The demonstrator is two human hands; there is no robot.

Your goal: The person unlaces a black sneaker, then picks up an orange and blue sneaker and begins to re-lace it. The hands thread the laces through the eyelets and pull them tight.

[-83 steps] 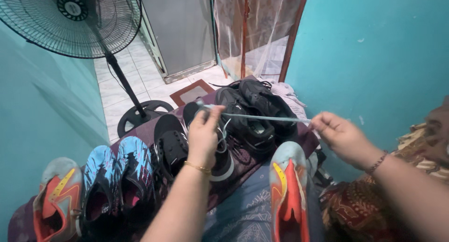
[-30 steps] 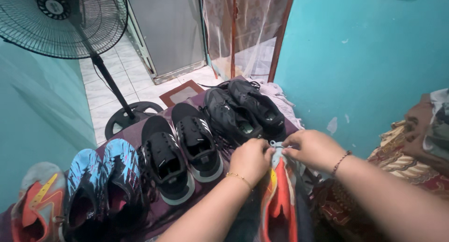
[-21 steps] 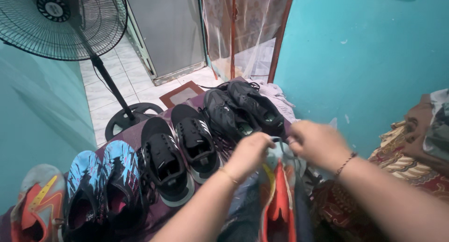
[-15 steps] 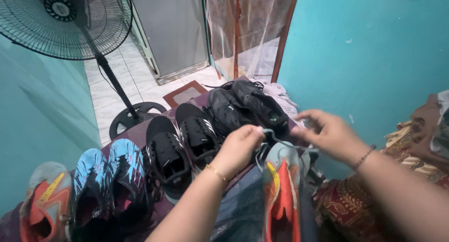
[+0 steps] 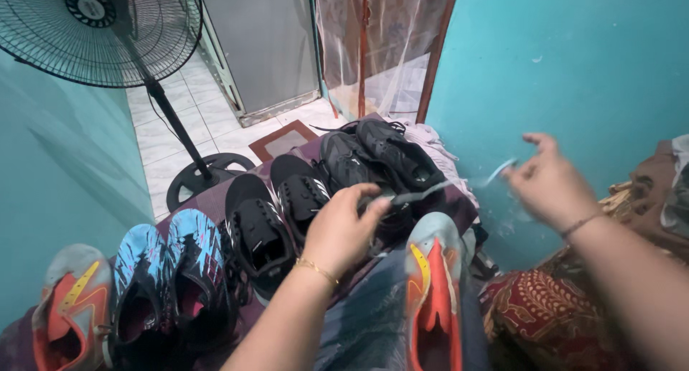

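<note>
A grey and orange shoe (image 5: pixel 436 292) rests on my lap, toe pointing away. A pale grey lace (image 5: pixel 430 191) stretches above it between my hands. My left hand (image 5: pixel 339 231) pinches the lace's left end above the shoe's toe. My right hand (image 5: pixel 551 181), blurred with motion, holds the lace's other end up near the teal wall. The lace looks taut and runs roughly level.
On a maroon mat (image 5: pixel 215 202) stand two black pairs of shoes (image 5: pixel 276 209) (image 5: pixel 380 159), a blue and black pair (image 5: pixel 169 278) and a matching grey and orange shoe (image 5: pixel 68 310). A standing fan (image 5: pixel 100 26) is at back left. Patterned cloth (image 5: pixel 545 306) lies at right.
My hands were close together at the shoe's toe a second ago. They have drawn apart, the right hand swinging up and right, pulling the lace out straight.
</note>
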